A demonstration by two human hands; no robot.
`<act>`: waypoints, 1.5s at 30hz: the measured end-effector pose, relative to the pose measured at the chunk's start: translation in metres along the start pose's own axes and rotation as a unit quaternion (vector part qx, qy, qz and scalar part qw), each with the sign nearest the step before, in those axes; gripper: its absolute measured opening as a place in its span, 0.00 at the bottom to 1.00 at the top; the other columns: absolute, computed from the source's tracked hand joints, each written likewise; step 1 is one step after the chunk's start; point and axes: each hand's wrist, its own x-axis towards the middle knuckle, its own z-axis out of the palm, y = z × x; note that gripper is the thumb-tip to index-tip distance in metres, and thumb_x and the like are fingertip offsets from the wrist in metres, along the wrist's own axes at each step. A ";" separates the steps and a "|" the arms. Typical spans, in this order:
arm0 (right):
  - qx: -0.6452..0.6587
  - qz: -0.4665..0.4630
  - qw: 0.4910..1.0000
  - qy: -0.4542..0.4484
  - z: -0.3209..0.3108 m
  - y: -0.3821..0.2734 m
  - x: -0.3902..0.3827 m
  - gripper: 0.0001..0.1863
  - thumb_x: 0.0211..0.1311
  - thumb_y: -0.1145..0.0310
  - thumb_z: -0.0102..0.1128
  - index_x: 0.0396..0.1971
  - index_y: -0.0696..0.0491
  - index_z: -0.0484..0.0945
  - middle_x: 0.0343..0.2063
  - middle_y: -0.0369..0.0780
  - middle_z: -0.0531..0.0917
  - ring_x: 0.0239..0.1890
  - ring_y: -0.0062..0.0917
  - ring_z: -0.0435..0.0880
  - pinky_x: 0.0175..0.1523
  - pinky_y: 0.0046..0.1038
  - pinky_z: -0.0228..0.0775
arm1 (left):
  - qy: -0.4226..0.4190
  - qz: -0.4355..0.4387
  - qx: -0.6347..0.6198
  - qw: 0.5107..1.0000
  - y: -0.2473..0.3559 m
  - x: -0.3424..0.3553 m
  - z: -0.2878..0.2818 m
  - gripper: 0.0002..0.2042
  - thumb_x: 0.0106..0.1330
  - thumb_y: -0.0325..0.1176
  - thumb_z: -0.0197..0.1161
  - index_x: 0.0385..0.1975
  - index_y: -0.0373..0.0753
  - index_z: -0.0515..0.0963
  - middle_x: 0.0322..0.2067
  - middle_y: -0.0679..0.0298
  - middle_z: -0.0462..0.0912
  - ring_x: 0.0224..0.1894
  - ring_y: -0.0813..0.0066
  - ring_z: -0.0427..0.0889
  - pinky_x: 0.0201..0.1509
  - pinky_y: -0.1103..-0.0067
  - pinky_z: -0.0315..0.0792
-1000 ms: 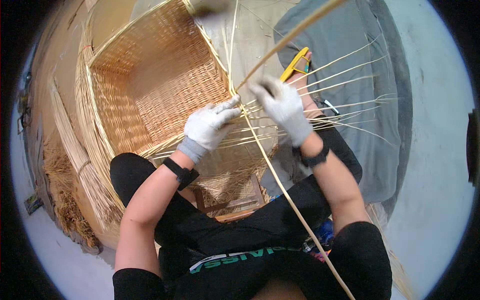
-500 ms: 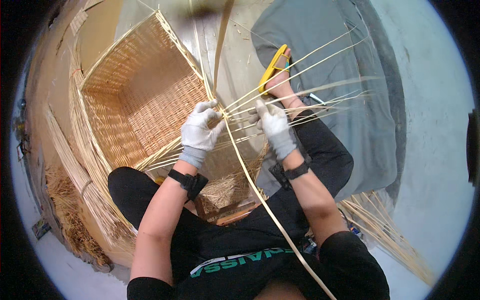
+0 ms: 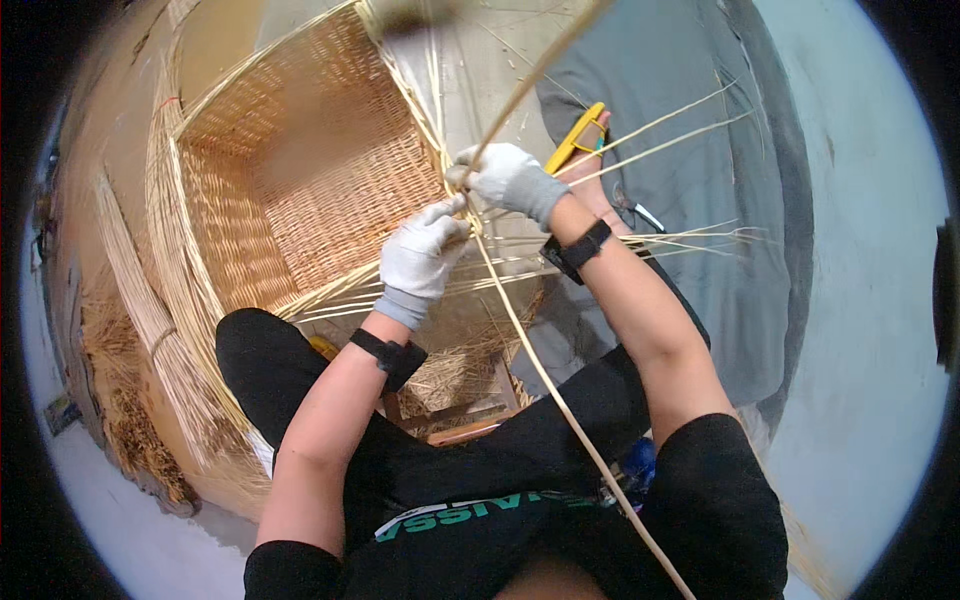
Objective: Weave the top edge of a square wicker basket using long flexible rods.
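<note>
A rectangular wicker basket (image 3: 330, 185) stands tilted in front of me, its open side showing. My left hand (image 3: 418, 252), in a white glove, pinches the woven rim at the basket's right corner. Just beyond it my gloved right hand (image 3: 508, 182) is closed round a thick wicker rod (image 3: 535, 75) that slants up and away to the right. Its fingertips lie against the rim and partly hide the weave. Another long rod (image 3: 560, 400) runs from the corner down across my lap. Several thin rods (image 3: 680, 236) stick out to the right below my right hand.
Bundles of long rods (image 3: 150, 320) lie left of the basket. A grey cloth (image 3: 690, 330) covers the floor at right, under my foot in a yellow sandal (image 3: 576, 137). A tool with a white handle (image 3: 648, 217) lies near my ankle. Cut scraps (image 3: 450, 375) lie between my legs.
My right hand has moved left and away from me to the rim, next to my left hand. The thick upper rod now slants right. The basket appears slightly further right and higher.
</note>
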 end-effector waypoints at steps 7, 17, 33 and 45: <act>0.285 0.033 0.956 0.060 0.020 0.007 0.009 0.15 0.57 0.63 0.71 0.40 0.56 0.82 0.32 0.36 0.84 0.37 0.18 0.80 0.44 0.25 0.74 | -0.008 0.000 0.073 0.997 0.005 -0.001 -0.012 0.11 0.50 0.32 0.75 0.33 0.47 0.83 0.50 0.64 0.82 0.41 0.64 0.85 0.41 0.73 0.79; 0.300 0.133 0.943 0.058 0.016 -0.003 0.015 0.17 0.50 0.66 0.77 0.37 0.59 0.83 0.29 0.38 0.85 0.31 0.20 0.82 0.37 0.24 0.77 | -0.027 -0.026 0.077 0.996 0.006 -0.002 -0.010 0.09 0.53 0.38 0.72 0.31 0.47 0.80 0.49 0.69 0.79 0.42 0.64 0.83 0.40 0.71 0.77; 0.179 0.224 0.947 0.147 0.029 -0.010 0.026 0.31 0.44 0.57 0.80 0.40 0.63 0.75 0.28 0.44 0.84 0.29 0.26 0.83 0.34 0.27 0.78 | -0.022 -0.007 0.011 1.000 0.000 0.000 -0.010 0.08 0.52 0.30 0.71 0.28 0.42 0.78 0.55 0.67 0.82 0.41 0.61 0.83 0.41 0.70 0.77; 0.245 0.124 0.936 0.222 0.052 -0.004 0.023 0.18 0.55 0.60 0.71 0.34 0.59 0.78 0.27 0.39 0.83 0.29 0.26 0.79 0.37 0.29 0.74 | -0.007 -0.017 0.086 0.996 0.012 -0.006 -0.008 0.09 0.57 0.43 0.69 0.31 0.46 0.82 0.49 0.66 0.84 0.41 0.61 0.82 0.41 0.68 0.77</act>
